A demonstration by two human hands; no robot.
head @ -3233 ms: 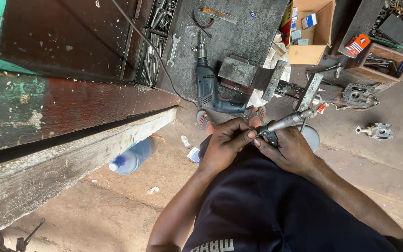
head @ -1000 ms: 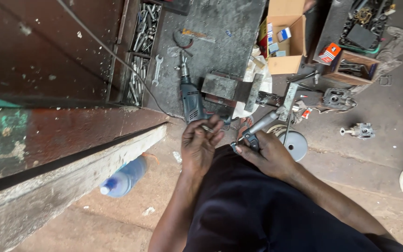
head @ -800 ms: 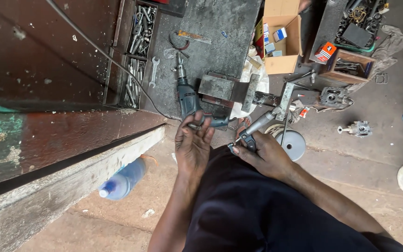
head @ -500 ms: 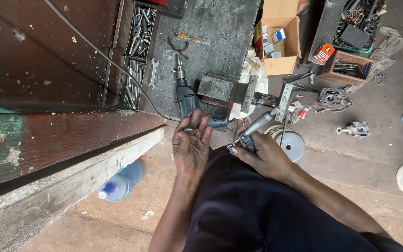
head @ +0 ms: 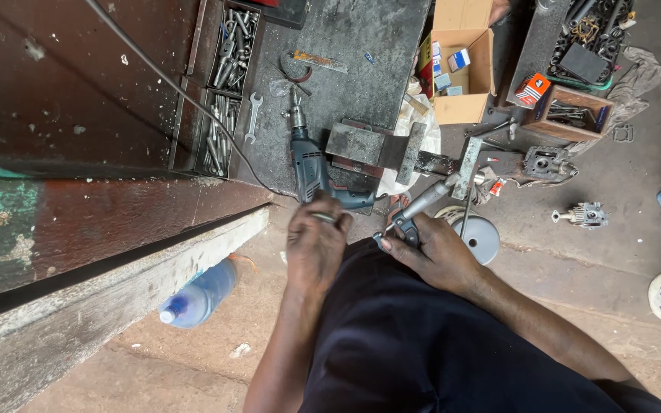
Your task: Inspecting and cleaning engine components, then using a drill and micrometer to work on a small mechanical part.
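Left hand [head: 314,246] is closing fingers on the electric drill [head: 309,167] handle lying on the floor; right hand [head: 434,256] is gripping a grey metal tool [head: 421,206]. Best lifting the drill by its handle, cord clear.

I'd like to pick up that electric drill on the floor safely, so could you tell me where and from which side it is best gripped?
Take the electric drill by its dark handle, the end nearest the person, where the left hand already rests. Come from the person's side: the chuck and bit point away toward the spanner tray, and the handle's thick, rounded shape suits a full wrap. The right hand holds a metal tool.
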